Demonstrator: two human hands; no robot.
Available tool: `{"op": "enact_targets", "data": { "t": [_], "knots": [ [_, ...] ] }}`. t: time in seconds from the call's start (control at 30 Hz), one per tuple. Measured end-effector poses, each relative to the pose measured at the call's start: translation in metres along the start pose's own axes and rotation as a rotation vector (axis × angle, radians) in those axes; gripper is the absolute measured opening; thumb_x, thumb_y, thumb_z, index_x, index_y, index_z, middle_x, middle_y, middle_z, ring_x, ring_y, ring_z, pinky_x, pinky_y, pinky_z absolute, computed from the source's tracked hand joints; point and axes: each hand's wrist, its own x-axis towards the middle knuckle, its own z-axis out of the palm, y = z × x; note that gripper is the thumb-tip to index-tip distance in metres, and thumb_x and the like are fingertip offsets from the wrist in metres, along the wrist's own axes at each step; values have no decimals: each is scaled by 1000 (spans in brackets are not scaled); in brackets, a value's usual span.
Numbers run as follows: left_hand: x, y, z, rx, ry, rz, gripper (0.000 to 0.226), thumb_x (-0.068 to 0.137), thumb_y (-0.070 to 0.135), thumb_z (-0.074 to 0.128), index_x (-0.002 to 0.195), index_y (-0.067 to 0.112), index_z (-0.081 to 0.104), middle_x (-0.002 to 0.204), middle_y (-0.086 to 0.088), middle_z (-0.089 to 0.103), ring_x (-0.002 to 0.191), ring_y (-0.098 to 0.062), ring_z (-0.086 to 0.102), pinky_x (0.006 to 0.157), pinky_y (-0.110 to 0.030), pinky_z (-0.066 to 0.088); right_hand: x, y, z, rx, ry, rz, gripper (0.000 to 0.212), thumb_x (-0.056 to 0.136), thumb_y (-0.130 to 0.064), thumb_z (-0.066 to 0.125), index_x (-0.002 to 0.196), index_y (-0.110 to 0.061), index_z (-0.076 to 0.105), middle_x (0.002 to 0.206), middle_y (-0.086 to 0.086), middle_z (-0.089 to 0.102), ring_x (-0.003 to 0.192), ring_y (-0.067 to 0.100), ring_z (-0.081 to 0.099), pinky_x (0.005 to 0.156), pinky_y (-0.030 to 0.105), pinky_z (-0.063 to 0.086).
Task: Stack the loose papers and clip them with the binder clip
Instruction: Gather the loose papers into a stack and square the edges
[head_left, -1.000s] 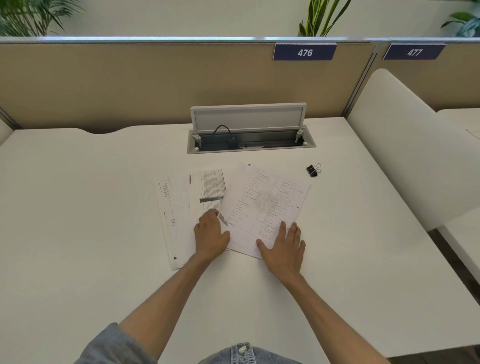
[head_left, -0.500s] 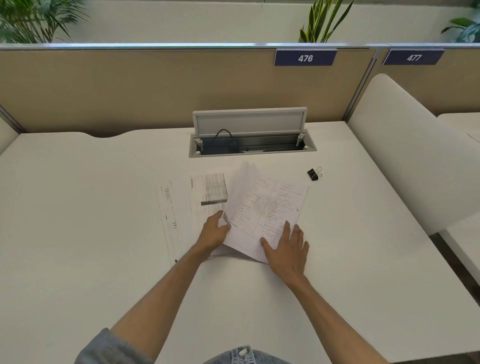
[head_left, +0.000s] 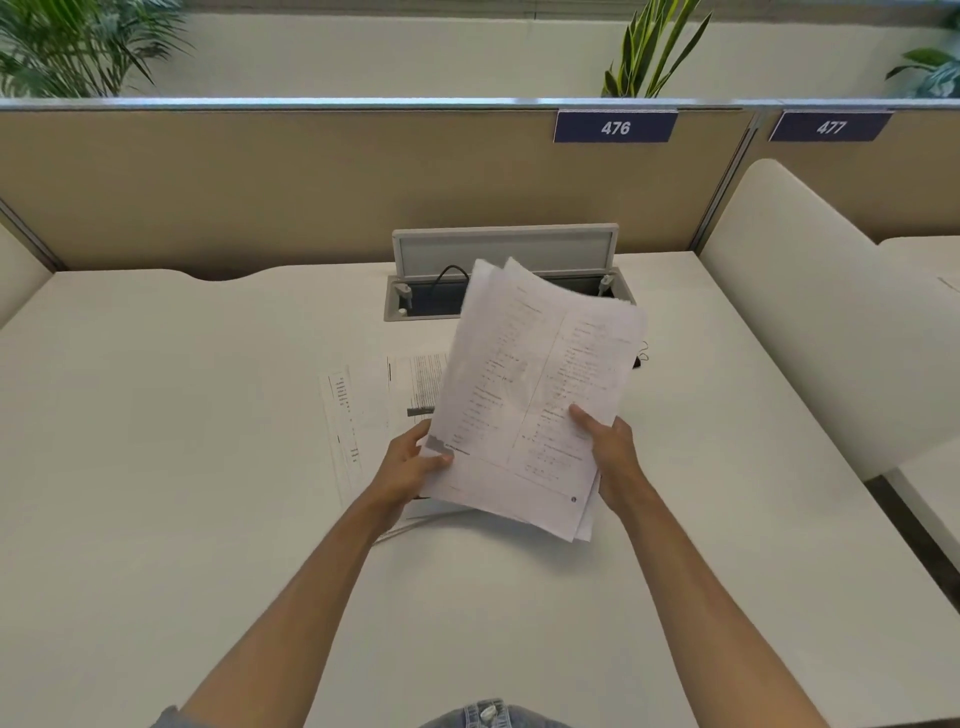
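A few printed sheets (head_left: 530, 395) are lifted off the white desk (head_left: 208, 467) and tilted toward me. My left hand (head_left: 410, 467) grips their lower left edge and my right hand (head_left: 608, 447) grips the right edge, thumb on top. More printed papers (head_left: 374, 410) lie flat on the desk to the left, partly under the raised sheets. The black binder clip (head_left: 640, 358) sits on the desk to the right, mostly hidden behind the raised sheets.
An open cable box (head_left: 504, 260) with a raised grey lid is set into the desk behind the papers. A beige partition (head_left: 311, 182) closes the far side. A white divider (head_left: 810, 312) borders the desk's right side.
Both hands went from pressing flat on the papers to gripping the right-hand sheets and raising them off the desk; these now cover most of the binder clip.
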Motion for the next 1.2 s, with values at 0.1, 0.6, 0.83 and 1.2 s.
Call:
{"op": "enact_targets", "data": {
  "t": [0.1, 0.6, 0.83, 1.2],
  "knots": [
    [2, 17, 0, 80, 12, 53, 50, 81, -9, 60, 112, 30, 64, 110, 6, 70, 104, -22, 63, 81, -33, 56, -9, -8, 9, -12, 0, -132, 17, 91, -15, 66, 109, -15, 66, 101, 4, 74, 86, 18, 73, 67, 31, 61],
    [4, 80, 18, 78, 145, 336, 27, 81, 11, 75, 101, 29, 67, 99, 3, 71, 93, -19, 67, 74, -32, 58, -43, -36, 41, -148, -12, -589, 21, 80, -16, 78, 99, -17, 68, 92, 0, 71, 85, 14, 70, 63, 22, 58],
    [10, 50, 16, 37, 121, 214, 23, 91, 14, 64, 113, 23, 64, 107, -4, 67, 104, -27, 60, 87, -44, 57, -36, -4, 38, -169, -67, -446, 16, 86, -16, 73, 98, -25, 70, 95, -7, 73, 86, 4, 70, 68, 19, 57],
    [6, 16, 16, 95, 179, 93, 34, 95, 20, 61, 128, 13, 59, 115, -7, 66, 105, -30, 64, 88, -47, 57, -24, 36, 17, -304, -13, -360, 21, 94, -28, 62, 104, -12, 71, 95, -2, 74, 85, 9, 71, 70, 22, 58]
  ]
}}
